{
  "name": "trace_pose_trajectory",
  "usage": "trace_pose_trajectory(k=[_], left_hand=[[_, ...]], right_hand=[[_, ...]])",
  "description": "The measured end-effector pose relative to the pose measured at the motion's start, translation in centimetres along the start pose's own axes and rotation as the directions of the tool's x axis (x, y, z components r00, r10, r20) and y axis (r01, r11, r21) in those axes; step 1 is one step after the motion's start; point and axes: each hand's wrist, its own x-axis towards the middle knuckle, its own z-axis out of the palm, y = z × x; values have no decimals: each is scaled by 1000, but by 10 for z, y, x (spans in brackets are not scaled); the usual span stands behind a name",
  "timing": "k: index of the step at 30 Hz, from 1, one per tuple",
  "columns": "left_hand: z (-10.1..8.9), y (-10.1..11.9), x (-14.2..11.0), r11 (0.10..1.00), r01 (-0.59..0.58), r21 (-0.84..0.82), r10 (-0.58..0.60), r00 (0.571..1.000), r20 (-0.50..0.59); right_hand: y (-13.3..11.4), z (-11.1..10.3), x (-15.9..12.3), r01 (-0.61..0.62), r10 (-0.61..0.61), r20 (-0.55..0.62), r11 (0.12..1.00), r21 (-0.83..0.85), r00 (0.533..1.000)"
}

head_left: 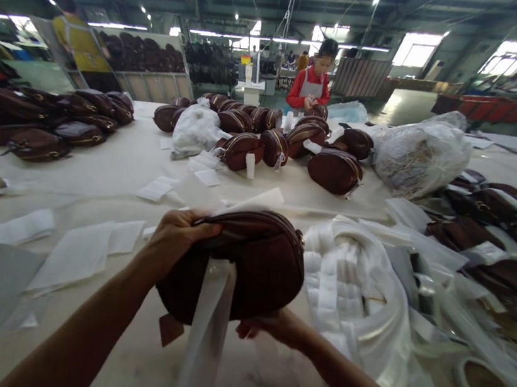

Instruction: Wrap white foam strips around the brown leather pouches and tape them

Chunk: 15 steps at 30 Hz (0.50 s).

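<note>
A dark brown oval handbag [263,264] is held up over the white worktable, its zip edge toward the top. My left hand [179,234] grips its upper left edge, thumb on the near side and fingers behind. Below the bag's lower right edge is my right hand [272,328], its fingers curled and partly hidden by the bag; whether it bears the bag's weight is unclear. A translucent white strip [208,333] hangs down the bag's front. A small brown tag [170,329] dangles under its lower left side.
Brown bags stand in a group [240,150] across the table, with heaps at left [44,118] and right [498,218]. A coil of white wrapping [354,295] lies on the right, white sheets [83,253] on the left. Behind a stuffed plastic bag [425,155], a co-worker in red [308,89] handles a bag.
</note>
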Motion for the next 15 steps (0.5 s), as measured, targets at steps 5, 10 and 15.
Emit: trace_pose_trajectory(k=[5, 10, 15], left_hand=[[7, -55, 41, 957, 173, 234, -207, 970, 128], [24, -107, 65, 911, 243, 333, -357, 869, 342], [29, -134, 79, 907, 217, 362, -374, 810, 451]], right_hand=[[17, 59, -26, -232, 246, 28, 862, 451, 969], [21, 67, -51, -349, 310, 163, 871, 347, 937], [11, 42, -67, -147, 149, -40, 837, -528, 988]])
